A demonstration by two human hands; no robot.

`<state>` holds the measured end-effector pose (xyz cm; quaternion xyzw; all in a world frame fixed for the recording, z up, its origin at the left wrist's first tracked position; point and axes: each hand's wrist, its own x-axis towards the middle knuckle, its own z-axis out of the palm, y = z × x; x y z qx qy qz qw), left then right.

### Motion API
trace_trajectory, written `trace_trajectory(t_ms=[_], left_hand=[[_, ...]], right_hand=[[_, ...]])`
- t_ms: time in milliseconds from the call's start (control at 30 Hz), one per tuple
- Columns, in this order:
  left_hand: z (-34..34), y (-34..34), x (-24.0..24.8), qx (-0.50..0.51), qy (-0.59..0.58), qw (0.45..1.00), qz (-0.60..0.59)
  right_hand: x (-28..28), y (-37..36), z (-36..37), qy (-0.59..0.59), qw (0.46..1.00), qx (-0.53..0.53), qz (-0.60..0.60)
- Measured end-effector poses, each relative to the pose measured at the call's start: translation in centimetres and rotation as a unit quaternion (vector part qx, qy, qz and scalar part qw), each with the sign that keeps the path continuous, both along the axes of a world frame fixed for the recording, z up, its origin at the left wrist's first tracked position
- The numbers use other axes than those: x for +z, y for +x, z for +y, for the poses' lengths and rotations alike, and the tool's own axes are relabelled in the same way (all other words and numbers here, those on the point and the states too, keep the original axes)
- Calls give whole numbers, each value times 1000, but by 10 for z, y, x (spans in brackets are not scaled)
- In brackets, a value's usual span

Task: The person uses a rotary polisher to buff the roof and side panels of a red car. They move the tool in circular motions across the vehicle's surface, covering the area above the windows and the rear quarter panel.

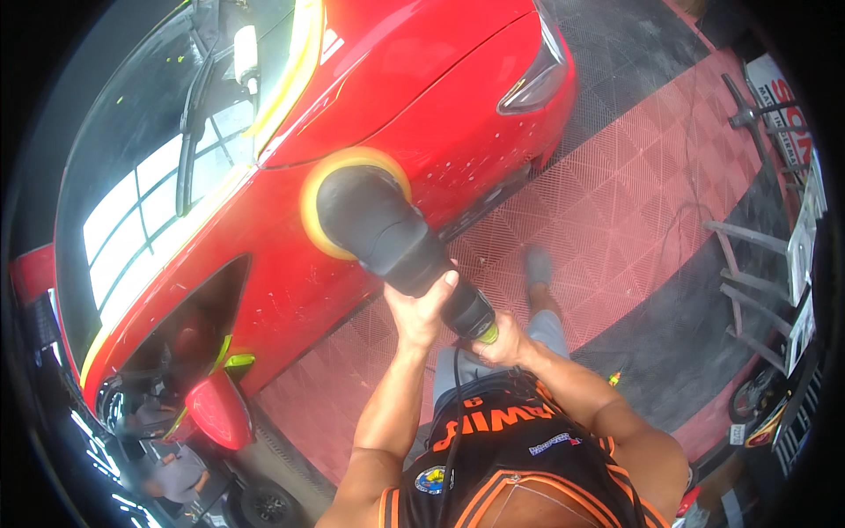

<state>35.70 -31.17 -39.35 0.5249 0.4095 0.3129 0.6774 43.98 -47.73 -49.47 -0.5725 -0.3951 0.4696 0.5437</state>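
A black car polisher [383, 224] lies slantwise across the middle, its round yellow pad [317, 198] against the red front fender [387, 150] of a car, just below the bonnet seam. My left hand [421, 312] is wrapped round the polisher's body, thumb on top. Farther back, my right hand [503, 341] grips the rear end of the handle beside a yellow-green part. From that end a dark cord [456, 378] runs down over my black and orange top. The pad's underside is hidden. Pale specks dot the fender's lower part.
Yellow masking tape [304, 53] edges the windscreen [141, 167]. The red wing mirror [220, 409] juts out at lower left, and the headlight [535, 84] is at upper right. Red and dark floor tiles [634, 185] lie beside the car. A metal rack [748, 233] stands far right.
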Motion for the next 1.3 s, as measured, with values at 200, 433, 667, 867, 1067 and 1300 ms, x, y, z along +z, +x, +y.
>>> trace_trajectory(t_ms=[200,433,667,867,1067,1300], left_hand=[[-24,62,-31,-1,-20,1000,-11],[-27,130,-41,-20,15,1000,-3],[-23,142,-25,-35,4,999,-12],[-27,82,-36,-19,-34,999,-38],[-42,41,-22,53,-91,989,-101],[-40,53,-30,28,-93,991,-91]], right_hand=[[-1,64,-41,-73,997,-14,-35],[-20,115,-59,-141,988,-20,-60],[-12,116,-52,-151,987,-48,-32],[-1,83,-50,-99,994,-15,-50],[14,68,-46,-106,991,44,-62],[2,74,-54,-117,990,7,-84]])
